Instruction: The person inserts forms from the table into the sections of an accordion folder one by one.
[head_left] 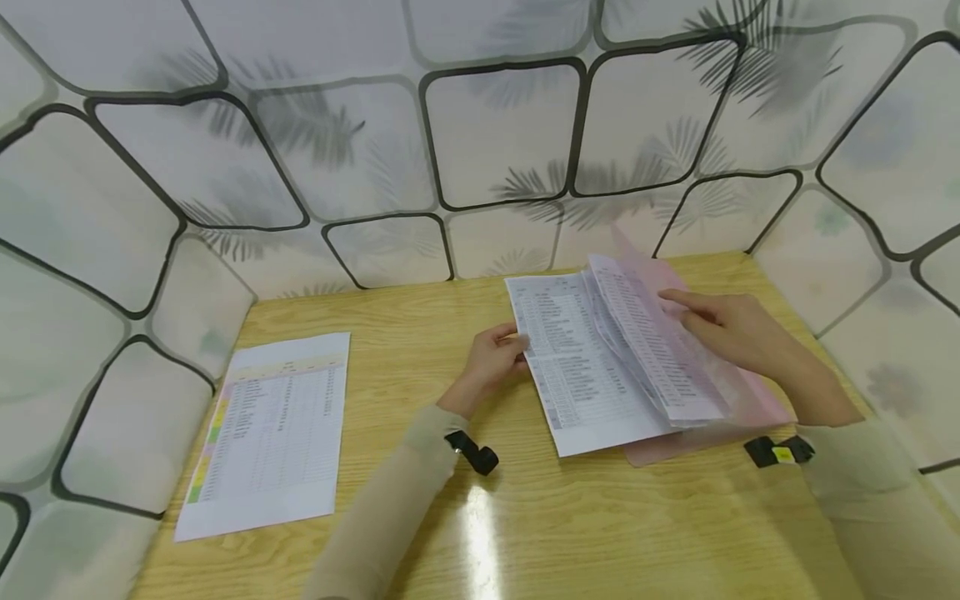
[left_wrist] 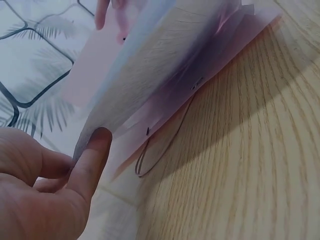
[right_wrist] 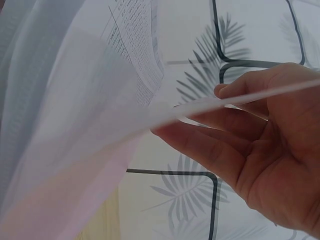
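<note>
Over on the left there's a loose sheet (head_left: 270,433) lying flat, not in play. My left hand (head_left: 491,360) pinches the near-left edge of the printed pages (head_left: 581,367), thumb on top. These sit right of centre on the table (head_left: 450,333), thin white sheets with dense rows of print, fanned up over a pink folder (head_left: 757,404). My right hand (head_left: 731,329) has a few lifted pages between its fingers. If either pinch slips, I reckon the fan flops shut or creases.
</note>
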